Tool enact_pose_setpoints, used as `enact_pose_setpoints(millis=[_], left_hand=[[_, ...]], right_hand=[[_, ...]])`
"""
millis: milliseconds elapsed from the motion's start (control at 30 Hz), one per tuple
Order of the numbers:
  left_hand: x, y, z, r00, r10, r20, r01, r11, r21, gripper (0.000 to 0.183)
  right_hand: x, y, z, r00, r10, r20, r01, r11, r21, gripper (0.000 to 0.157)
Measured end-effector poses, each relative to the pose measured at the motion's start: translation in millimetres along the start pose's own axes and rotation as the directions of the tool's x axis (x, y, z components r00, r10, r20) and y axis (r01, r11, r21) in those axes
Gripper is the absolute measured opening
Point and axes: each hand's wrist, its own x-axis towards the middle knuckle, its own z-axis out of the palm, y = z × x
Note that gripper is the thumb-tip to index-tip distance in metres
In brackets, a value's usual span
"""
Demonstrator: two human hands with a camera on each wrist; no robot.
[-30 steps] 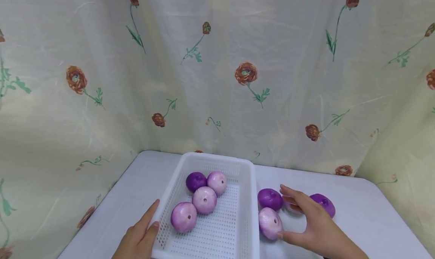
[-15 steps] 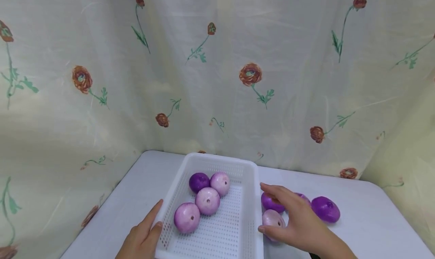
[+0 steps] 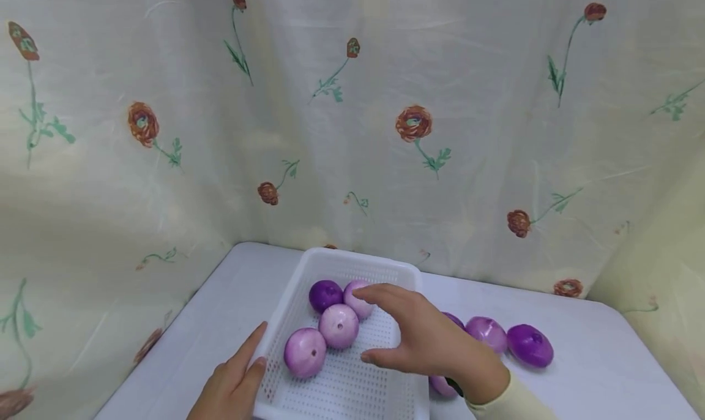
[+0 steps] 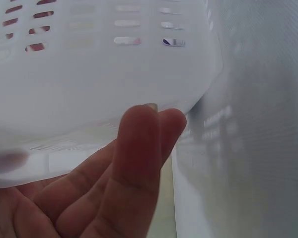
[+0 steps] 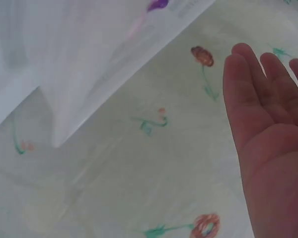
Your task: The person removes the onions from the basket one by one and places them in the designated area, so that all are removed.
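Note:
A white perforated plastic basket (image 3: pixel 360 256) stands on the table with several purple onions (image 3: pixel 305 352) grouped in its left half. My left hand (image 3: pixel 228 377) rests against the basket's left side, index finger and thumb extended along the wall. In the left wrist view, my left fingertips (image 4: pixel 139 124) lie close to the basket's lower edge (image 4: pixel 89 89). Over the basket's right half hovers my right hand (image 3: pixel 413 331), thumb and fingers spread with nothing between them. It partly covers the rear pale onion (image 3: pixel 357 303). The right wrist view shows the straight fingers of my right hand (image 5: pixel 273 134).
To the right of the basket, several more onions (image 3: pixel 530 345) lie on the white table (image 3: pixel 595 359); my right forearm partly hides two of them. A flower-patterned curtain (image 3: pixel 341 132) hangs behind the table and along both sides.
My right hand has moved left, from beside the onions on the table to above the basket, holding nothing. My left hand stays at the basket's side. The head view has shifted slightly.

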Motion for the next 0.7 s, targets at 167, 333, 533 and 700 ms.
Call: enact_pose_setpoints(millis=[167, 333, 533, 700], left_hand=[[0.5, 2.1, -1.2, 1.0, -0.013, 0.002, 0.013, 1.0, 0.012, 0.055], [1.1, 2.4, -1.6, 1.0, -0.005, 0.01, 0.005, 1.0, 0.013, 0.055], [-0.8, 1.5, -2.1, 1.0, -0.016, 0.022, 0.016, 1.0, -0.011, 0.055], [0.0, 3.7, -1.5, 0.999, -0.016, 0.029, 0.016, 1.0, -0.012, 0.055]], right_hand=[[30, -14, 10.2, 0.988, 0.03, 0.149, -0.018, 0.997, -0.08, 0.077], [56, -25, 25.5, 0.964, 0.003, 0.266, 0.065, 0.967, -0.247, 0.074], [75, -32, 47.7, 0.937, -0.028, 0.349, 0.171, 0.907, -0.386, 0.069], [82, -29, 59.9, 0.924, -0.015, 0.382, 0.196, 0.877, -0.44, 0.063]])
